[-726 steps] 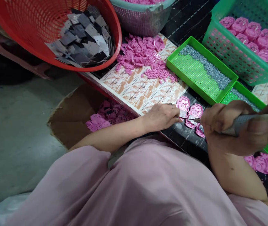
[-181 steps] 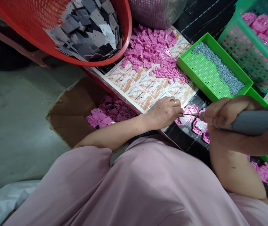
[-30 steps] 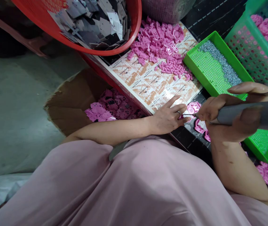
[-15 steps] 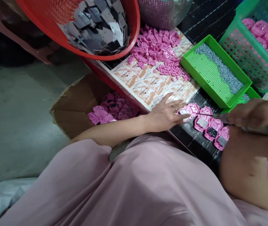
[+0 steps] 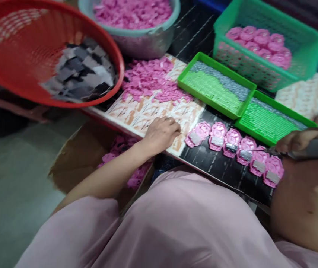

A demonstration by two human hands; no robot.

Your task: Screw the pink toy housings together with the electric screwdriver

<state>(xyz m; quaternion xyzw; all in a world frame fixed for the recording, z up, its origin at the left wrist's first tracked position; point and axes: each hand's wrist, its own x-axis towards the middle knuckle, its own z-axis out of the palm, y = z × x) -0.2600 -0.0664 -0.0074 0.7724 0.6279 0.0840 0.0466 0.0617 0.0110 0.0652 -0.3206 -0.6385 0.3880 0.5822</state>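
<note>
My left hand (image 5: 163,134) lies on the printed sheet at the table's front edge, left of a row of several pink plastic casings (image 5: 199,134). Its fingers are bent and close together, and their tips are hidden, so anything under them does not show. In my right hand (image 5: 301,142) is a grey powered screwdriver (image 5: 317,148), the fingers wrapped round its front end. Its thin bit points left over the right half of the row, near a casing with a grey plate (image 5: 244,155). I cannot tell whether the tip touches.
Two green trays of small screws (image 5: 217,83) stand behind the row. A teal basket (image 5: 270,80) holds pink pieces. Loose pink parts (image 5: 150,80) lie farther left, beside a red basket of grey plates (image 5: 121,70). Below the table is an open cardboard box (image 5: 69,154).
My left hand has left the leftmost casing and moved left onto the sheet, its fingers now bent. The screwdriver has shifted toward the row's right part. The view has swung right.
</note>
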